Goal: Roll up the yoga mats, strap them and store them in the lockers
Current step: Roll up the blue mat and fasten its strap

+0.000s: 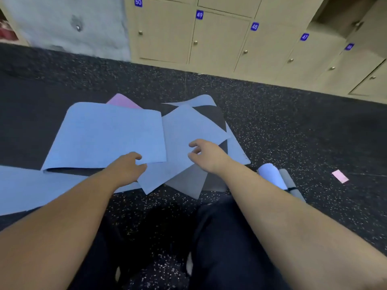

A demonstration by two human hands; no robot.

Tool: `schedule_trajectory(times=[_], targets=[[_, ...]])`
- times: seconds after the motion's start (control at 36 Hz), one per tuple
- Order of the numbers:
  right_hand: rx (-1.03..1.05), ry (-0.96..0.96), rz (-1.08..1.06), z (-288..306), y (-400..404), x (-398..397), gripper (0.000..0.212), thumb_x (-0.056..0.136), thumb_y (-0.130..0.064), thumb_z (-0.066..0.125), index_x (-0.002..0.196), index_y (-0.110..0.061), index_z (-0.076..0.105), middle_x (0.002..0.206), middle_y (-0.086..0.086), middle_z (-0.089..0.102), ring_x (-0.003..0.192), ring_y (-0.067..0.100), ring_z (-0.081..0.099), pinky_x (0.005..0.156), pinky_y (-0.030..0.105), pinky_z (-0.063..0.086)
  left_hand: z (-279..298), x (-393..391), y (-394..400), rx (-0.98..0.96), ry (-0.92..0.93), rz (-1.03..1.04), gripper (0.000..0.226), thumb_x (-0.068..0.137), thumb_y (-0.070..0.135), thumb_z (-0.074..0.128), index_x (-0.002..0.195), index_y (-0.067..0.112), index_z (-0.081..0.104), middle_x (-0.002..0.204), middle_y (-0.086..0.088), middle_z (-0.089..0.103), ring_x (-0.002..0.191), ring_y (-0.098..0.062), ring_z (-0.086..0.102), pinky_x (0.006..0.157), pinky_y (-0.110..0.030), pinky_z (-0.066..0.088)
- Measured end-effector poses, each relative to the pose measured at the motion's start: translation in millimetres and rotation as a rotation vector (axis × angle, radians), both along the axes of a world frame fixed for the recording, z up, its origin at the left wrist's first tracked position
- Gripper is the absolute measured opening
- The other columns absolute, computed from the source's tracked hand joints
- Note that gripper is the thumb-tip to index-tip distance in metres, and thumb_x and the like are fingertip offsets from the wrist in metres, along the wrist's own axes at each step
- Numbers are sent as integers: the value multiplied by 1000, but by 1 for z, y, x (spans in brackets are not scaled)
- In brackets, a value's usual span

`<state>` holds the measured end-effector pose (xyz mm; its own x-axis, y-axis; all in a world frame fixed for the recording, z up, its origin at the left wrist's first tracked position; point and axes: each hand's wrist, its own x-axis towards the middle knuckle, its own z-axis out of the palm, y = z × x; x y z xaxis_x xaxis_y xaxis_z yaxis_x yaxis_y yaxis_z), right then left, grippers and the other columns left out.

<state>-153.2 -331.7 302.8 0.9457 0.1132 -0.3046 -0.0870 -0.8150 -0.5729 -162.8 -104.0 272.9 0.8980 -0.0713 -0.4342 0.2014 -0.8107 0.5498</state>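
Several yoga mats lie in a loose heap on the dark speckled floor. A blue mat (104,135) is folded over on the left, and a second blue mat (188,126) lies crooked over a grey mat (186,183) and a dark one. A pink mat (122,101) peeks out behind. My left hand (128,168) hovers over the near edge of the folded blue mat, fingers loosely curled, holding nothing. My right hand (206,153) reaches over the crooked blue mat with fingers relaxed. A rolled, strapped mat (278,178) lies to the right.
Beige lockers (219,38) numbered 46 to 50 line the far wall, doors closed; one locker at the upper right stands open (335,15). A small pink card (340,176) lies on the floor at right. My dark-trousered legs are below.
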Motion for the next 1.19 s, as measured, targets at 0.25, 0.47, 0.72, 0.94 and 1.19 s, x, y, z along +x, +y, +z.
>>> schedule_trajectory(times=[0.25, 0.47, 0.72, 0.94, 1.19], targets=[[-69, 191, 21, -60, 22, 30, 60, 98, -32, 53, 149, -14, 29, 147, 11, 39, 127, 25, 46, 92, 28, 38, -18, 44, 12, 43, -81, -68, 49, 99, 37, 47, 145, 22, 37, 147, -7, 37, 111, -21, 54, 83, -25, 39], [-65, 250, 27, -99, 46, 82, 59, 98, -36, 52, 148, -15, 30, 147, 10, 40, 121, 26, 52, 93, 31, 40, -76, 81, 43, 205, 75, -105, 48, 101, 35, 44, 145, 20, 35, 146, -9, 37, 125, -26, 46, 96, -32, 38], [-221, 320, 96, -173, 61, 106, 54, 99, -28, 45, 148, -14, 28, 145, 12, 35, 124, 29, 47, 93, 33, 41, -174, 100, 60, 268, 250, -43, 56, 100, 28, 45, 151, 16, 25, 148, -16, 32, 131, -34, 40, 104, -40, 38], [-318, 399, 165, -236, 66, 101, 50, 99, -31, 48, 144, -15, 32, 144, 13, 33, 126, 33, 46, 101, 41, 42, -234, 113, 48, 198, 241, 46, 58, 101, 26, 44, 153, 24, 18, 150, -13, 27, 123, -33, 47, 98, -41, 41], [-293, 434, 105, -277, 67, 111, 50, 96, -28, 48, 144, -19, 34, 146, 10, 31, 129, 31, 43, 102, 40, 40, -283, 136, 56, 302, 174, 35, 51, 100, 29, 46, 147, 19, 31, 160, -8, -2, 143, -34, 17, 111, -47, 32]])
